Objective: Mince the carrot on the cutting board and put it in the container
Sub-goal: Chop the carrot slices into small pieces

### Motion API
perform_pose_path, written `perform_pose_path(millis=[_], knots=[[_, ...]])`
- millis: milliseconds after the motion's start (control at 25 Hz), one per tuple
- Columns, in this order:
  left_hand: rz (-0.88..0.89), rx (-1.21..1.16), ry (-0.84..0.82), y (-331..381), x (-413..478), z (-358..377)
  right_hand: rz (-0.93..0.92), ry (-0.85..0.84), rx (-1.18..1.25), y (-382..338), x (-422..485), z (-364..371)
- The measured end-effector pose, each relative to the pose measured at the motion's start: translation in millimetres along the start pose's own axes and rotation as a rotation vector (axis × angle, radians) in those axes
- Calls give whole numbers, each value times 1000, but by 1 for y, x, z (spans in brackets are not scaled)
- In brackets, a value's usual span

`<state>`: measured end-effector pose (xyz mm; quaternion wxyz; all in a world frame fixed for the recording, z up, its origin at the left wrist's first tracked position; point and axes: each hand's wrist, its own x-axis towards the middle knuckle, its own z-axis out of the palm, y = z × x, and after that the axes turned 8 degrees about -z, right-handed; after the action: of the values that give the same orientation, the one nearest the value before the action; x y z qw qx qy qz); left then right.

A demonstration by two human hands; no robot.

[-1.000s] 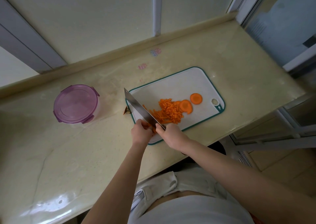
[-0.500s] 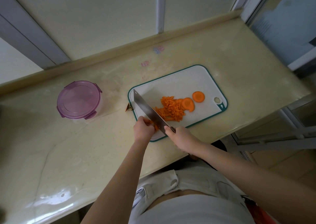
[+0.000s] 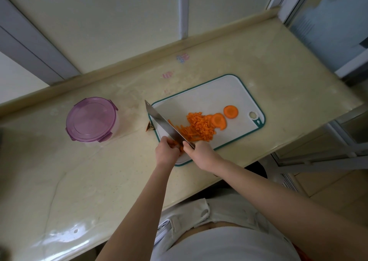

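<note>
At centre frame the right hand (image 3: 201, 152) clenches round the handle of the knife (image 3: 165, 124). The blade slants up-left across the board (image 3: 223, 93), tip past its left edge, placed to drop across the strips. The left hand (image 3: 166, 151), fingers curled, pinches a bundle of carrot strips (image 3: 177, 144) at the board's lower left, just beside the blade, likely to keep them bunched and feed them under. The minced heap (image 3: 199, 127) lies mid-board, right of the blade; two slices (image 3: 230, 111) wait uncut at its right. The container (image 3: 117, 124) sits on the counter (image 3: 278, 65) at left, well apart from the board, with its purple lid (image 3: 90, 117) on, so it needs opening before filling.
</note>
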<state>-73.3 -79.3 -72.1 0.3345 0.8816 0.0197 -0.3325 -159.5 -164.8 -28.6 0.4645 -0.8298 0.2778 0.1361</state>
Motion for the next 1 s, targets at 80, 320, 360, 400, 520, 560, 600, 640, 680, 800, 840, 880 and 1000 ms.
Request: perform_pose_path(millis=[80,320,360,400,520,560,600,640,680,800,840,880,1000], knots=[[-5,-32,-19,-1,1,0,7,-20,56,3,5,-4],[6,-96,-18,-5,-1,0,16,19,128,3,0,-8],[9,-93,-18,-6,-2,0,17,22,136,3,-3,-9],[6,-95,-19,-7,-2,1,26,20,136,4,-6,-10],[1,-119,-18,-7,-2,2,60,2,121,10,-14,-8],[0,-116,-11,-7,-1,2,75,-5,118,11,-16,-7],[-4,-112,-6,-7,-1,2,92,-10,120,13,-16,-5],[-9,-108,-5,-7,1,2,107,-13,125,13,-17,-4],[-15,-105,-7,-7,1,2,117,-13,129,13,-18,-3],[-29,-89,-16,-6,3,1,122,-15,136,12,-19,-4],[-32,-80,-20,-6,3,1,122,-19,135,12,-19,-4],[-33,-74,-24,-5,3,1,121,-24,132,11,-19,-4],[-37,-61,-32,-3,3,1,113,-19,107,7,-17,-3]])
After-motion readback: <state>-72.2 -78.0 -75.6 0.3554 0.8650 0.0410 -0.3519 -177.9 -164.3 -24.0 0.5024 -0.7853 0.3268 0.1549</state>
